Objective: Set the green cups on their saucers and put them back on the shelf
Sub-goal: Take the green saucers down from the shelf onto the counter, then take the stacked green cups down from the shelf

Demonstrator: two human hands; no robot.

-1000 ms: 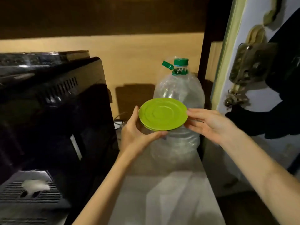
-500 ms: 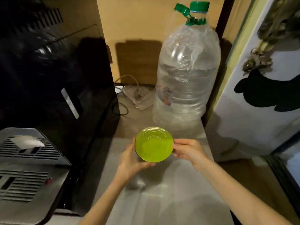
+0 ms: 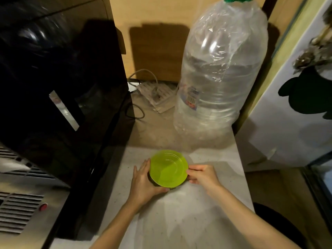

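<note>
A pale, speckled bench (image 3: 206,221) runs toward a wooden back wall (image 3: 161,33) in dim light. Both hands hold a round, glossy green saucer (image 3: 168,168) low over the bench, near its middle. The left hand (image 3: 143,180) cups the saucer's left edge with fingers curled beneath; the right hand (image 3: 202,176) pinches the right rim. Whether the saucer touches the bench, I cannot tell. Behind stands a big clear plastic water bottle (image 3: 219,78), wrapped in crinkled film. At left is a shiny black appliance (image 3: 59,78), and a white power strip (image 3: 158,96) lies at the wall.
</note>
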